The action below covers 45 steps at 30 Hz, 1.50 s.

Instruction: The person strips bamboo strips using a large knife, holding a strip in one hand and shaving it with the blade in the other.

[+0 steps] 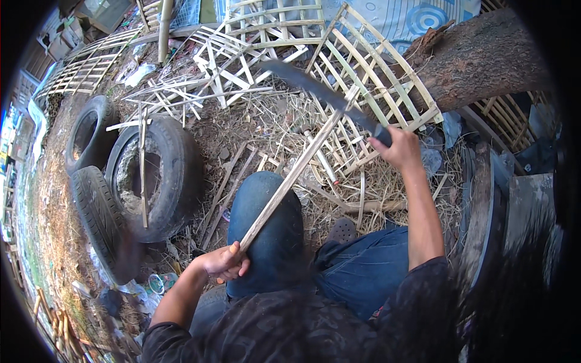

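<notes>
My left hand (226, 261) is closed round the lower end of a long pale bamboo strip (289, 180), which slants up and away to the right across my raised knee. In my right hand (399, 149) is the dark handle of a machete (321, 92). Its long dark blade points up to the left and crosses the strip near its far end. Whether the edge touches or bites into the strip, I cannot tell. Below that crossing, bamboo shavings (302, 142) cover the ground.
Old tyres (181, 175) lie on the left, with thin strips across one. Ahead are a heap of cut bamboo pieces (227, 66) and a woven bamboo lattice panel (387, 66). A thick tree trunk (484, 54) stretches across the upper right. Wooden boards (481, 206) stand at my right.
</notes>
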Available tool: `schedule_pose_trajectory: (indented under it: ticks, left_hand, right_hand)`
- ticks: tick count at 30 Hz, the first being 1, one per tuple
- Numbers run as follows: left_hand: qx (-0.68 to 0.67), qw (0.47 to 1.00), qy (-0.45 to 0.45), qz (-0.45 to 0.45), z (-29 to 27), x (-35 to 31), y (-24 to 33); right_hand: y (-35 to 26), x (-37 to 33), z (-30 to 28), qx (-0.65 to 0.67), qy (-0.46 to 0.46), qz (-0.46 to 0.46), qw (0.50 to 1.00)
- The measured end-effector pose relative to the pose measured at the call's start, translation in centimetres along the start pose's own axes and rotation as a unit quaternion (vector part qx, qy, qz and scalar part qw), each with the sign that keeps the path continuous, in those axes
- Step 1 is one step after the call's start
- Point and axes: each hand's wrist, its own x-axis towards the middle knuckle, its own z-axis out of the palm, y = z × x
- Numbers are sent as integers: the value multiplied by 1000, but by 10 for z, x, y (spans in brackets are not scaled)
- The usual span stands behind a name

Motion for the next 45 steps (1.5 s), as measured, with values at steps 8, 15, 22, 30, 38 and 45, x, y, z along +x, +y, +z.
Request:
schedule_pose_trajectory:
  ticks: [8,15,22,30,38,45]
  left_hand:
    - [-1,1000,-12,28,-11,-1,-10]
    - [13,999,-22,29,-9,2,-11]
    - [52,990,89,96,15,-1,-13]
    - [152,939,292,99,43,-1,-8]
    - [220,910,335,109,44,1,-16]
    - [242,893,353,142,53,-5,-9]
  right_hand:
    - [60,-8,-45,72,215,197,954]
    - [-36,-56,-31,156,69,78,982]
    - [-113,-71,16,86,-17,-200,976]
    - [-93,-33,31,-7,6,-321,947]
    - [20,-2,-31,64,105,171,978]
    - [22,-72,-58,106,190,113,970]
